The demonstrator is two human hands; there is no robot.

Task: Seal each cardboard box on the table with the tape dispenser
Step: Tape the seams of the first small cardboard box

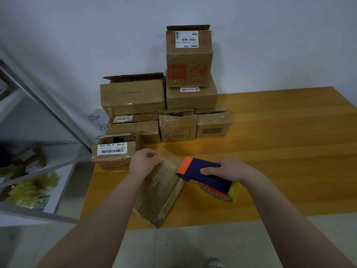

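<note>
Fingers (207, 172) of right hand (229, 171) clasp tape dispenser (201, 177); left hand (144, 163) grips box (160, 192), hiding its far end.

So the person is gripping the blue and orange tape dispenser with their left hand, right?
Not quite. The head view shows the right hand gripping the blue and orange tape dispenser. The left hand is holding the far end of the box instead.

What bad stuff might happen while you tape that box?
The box held by the left hand reaches the front edge of the table, so a hard push with the tape dispenser in the right hand might slide it off. The left hand sits just ahead of the dispenser and might get caught.
</note>
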